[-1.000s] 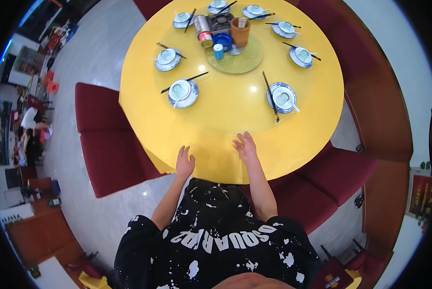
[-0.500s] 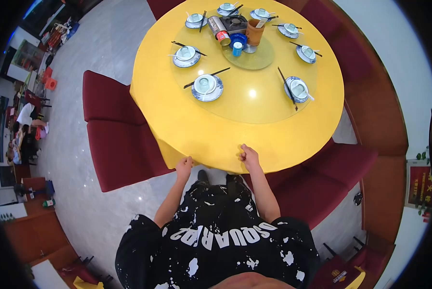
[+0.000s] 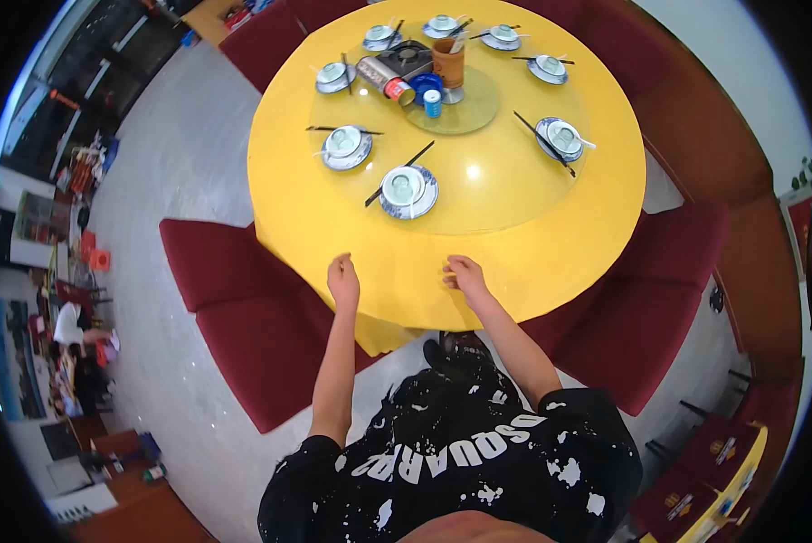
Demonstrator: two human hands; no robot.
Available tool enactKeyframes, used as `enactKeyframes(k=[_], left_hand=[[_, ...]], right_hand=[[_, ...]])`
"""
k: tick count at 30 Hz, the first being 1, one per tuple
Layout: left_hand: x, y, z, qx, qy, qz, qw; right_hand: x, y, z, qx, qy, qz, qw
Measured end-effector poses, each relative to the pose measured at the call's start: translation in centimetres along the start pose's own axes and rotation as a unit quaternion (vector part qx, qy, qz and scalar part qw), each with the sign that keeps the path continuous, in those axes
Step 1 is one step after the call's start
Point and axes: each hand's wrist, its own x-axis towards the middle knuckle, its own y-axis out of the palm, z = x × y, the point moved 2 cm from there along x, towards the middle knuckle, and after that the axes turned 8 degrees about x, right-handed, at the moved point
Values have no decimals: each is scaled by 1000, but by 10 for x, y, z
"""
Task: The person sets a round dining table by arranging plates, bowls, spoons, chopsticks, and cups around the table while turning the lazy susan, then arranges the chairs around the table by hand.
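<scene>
My left hand (image 3: 342, 282) hovers over the near part of the round table with a yellow cloth (image 3: 397, 303), its fingers loosely bent and empty. To its right, my right hand (image 3: 465, 274) is open, fingers apart, with nothing in it. Beyond both hands lies a glass turntable (image 3: 501, 204). The nearest place setting is a blue-and-white plate (image 3: 424, 206) with a pale bowl (image 3: 393, 192), a glass cup (image 3: 407, 186) and dark chopsticks (image 3: 374, 193). Another bowl (image 3: 564, 136) sits on its plate at the right.
Midtable are a stove (image 3: 408, 58), silver-and-red cylinder (image 3: 380, 78), brown container (image 3: 448, 65), blue dish (image 3: 426, 85) and blue-white can (image 3: 432, 105). Dark red chairs (image 3: 261, 348) and a padded seat (image 3: 623, 330) flank me. People (image 3: 73, 330) are far left.
Both hands have moved from the table's edge to farther in over the cloth. My view and body have shifted, and the place settings appear moved round to the left.
</scene>
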Motion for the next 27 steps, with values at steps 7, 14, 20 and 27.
enactKeyframes(k=[7,14,20,27], left_hand=[[188,112,-42,50,107,116,986],[266,205,-22,93,-30,408,908],[245,186,-22,115,-28,368,922],[160,109,6,170,-59,309,934]], right_hand=[[131,77,33,-49,-80,-135,986],[178,79,60,-90,-73,-181,977],[161,78,58,-152,-94,-165,970],[111,82,6,-203,-106,-177,957]])
